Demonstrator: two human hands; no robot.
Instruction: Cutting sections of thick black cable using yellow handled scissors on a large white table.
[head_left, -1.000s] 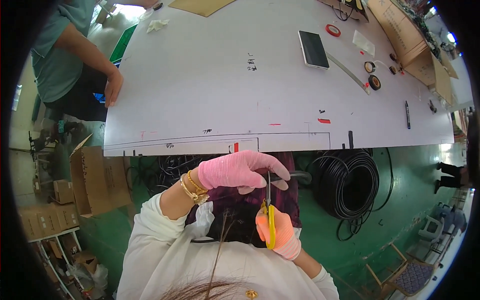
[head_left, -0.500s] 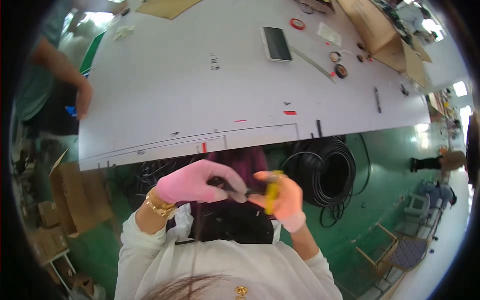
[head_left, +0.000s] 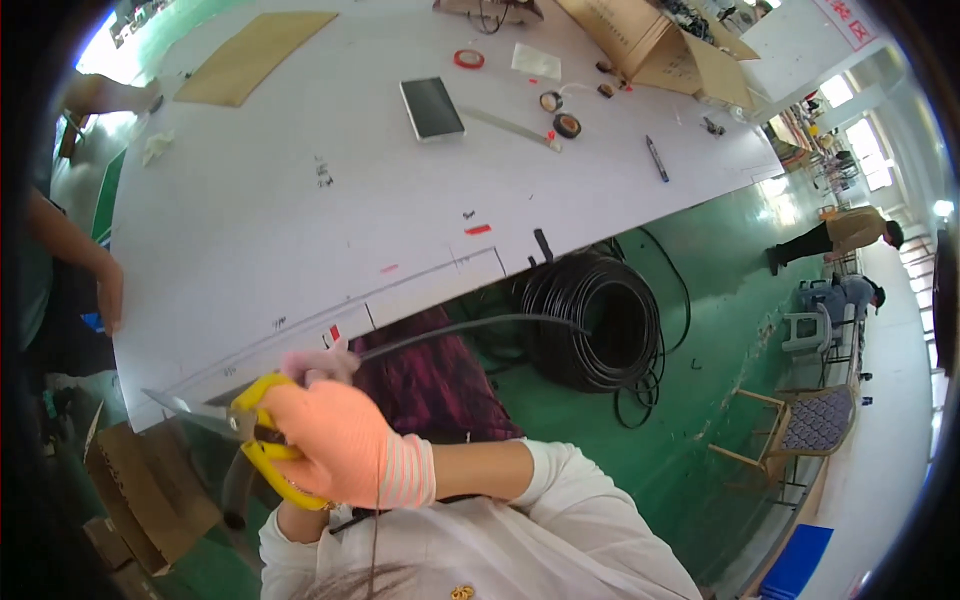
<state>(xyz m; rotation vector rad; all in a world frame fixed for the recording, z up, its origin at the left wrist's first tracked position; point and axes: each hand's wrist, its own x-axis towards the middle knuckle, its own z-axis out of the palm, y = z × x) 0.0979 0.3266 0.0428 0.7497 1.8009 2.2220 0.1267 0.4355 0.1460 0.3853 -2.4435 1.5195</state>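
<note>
My right hand (head_left: 340, 440), in an orange glove with a striped cuff, is closed on yellow-handled scissors (head_left: 268, 388). Their metal blades point left over the table's near left corner. Just behind it is my left hand (head_left: 322, 365), in a pink glove and largely hidden by the right one. A black cable (head_left: 450, 328) runs from the coil to the left hand, which appears closed round it. Below the scissors, a thick dark length (head_left: 237, 488) hangs down, partly covered.
The white table (head_left: 250, 210) bears drawn lines, a phone (head_left: 433, 108), a metal ruler (head_left: 510, 128), tape rolls (head_left: 567, 125) and a marker (head_left: 657, 160). A large black cable coil (head_left: 595, 320) lies on the green floor. Another person's arm (head_left: 75, 240) rests at the table's left edge.
My right hand has moved left with the scissors, across the left hand. The cable now stretches from the coil to my left hand. The whole view has shifted.
</note>
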